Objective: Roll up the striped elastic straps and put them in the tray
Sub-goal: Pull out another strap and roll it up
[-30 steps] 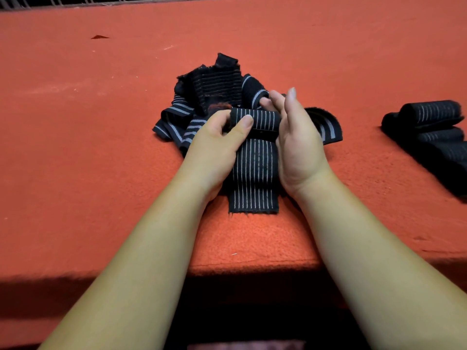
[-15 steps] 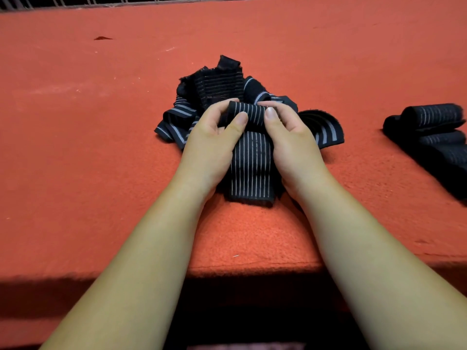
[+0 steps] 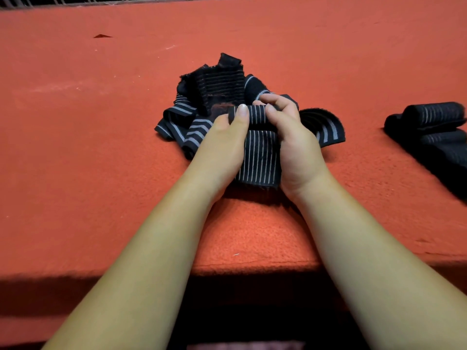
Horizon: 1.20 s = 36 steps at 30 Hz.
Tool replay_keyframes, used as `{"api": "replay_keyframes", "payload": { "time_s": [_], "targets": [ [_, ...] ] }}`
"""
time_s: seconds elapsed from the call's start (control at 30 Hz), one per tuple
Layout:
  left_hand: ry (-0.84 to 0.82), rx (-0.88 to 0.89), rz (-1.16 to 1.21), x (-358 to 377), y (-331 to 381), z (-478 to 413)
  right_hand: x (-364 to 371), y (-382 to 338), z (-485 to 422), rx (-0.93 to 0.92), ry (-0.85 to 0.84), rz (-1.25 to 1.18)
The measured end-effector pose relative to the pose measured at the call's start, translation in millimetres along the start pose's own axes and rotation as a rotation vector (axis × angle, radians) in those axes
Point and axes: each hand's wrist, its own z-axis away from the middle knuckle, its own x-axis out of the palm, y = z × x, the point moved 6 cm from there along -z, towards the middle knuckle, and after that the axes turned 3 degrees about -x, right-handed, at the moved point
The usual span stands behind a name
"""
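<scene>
Left hand (image 3: pixel 222 145): thumb (image 3: pixel 241 114) pressed on top of strap (image 3: pixel 255 113), on its rolled end. Right hand (image 3: pixel 293 145): fingers (image 3: pixel 274 98) curled round roll's right end. Unrolled tail (image 3: pixel 260 160) laid toward 6 o'clock. Loose pile (image 3: pixel 217 84) touched at 12 o'clock; finished rolls (image 3: pixel 434 114) at 3 o'clock, well apart. Tray not seen.

Risks judged:
- roll sprung open if pinch eased
- roll coned by uneven pressure
- pile snagged

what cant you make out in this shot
Head view only:
- Tray: not discernible; the rolled straps at the right are dark and cut by the frame edge.
- Pile: strap count, tangled and overlapping.
- Left hand fingers: behind the strap roll; the right hand covers its other end.
</scene>
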Motion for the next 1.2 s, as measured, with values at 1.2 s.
{"api": "replay_keyframes", "payload": {
  "time_s": [1.2],
  "targets": [
    [-0.025,0.147,0.118,-7.8,12.4,-3.4,-19.8,-6.3,-4.7,-0.087,0.168,0.248]
  ]
}}
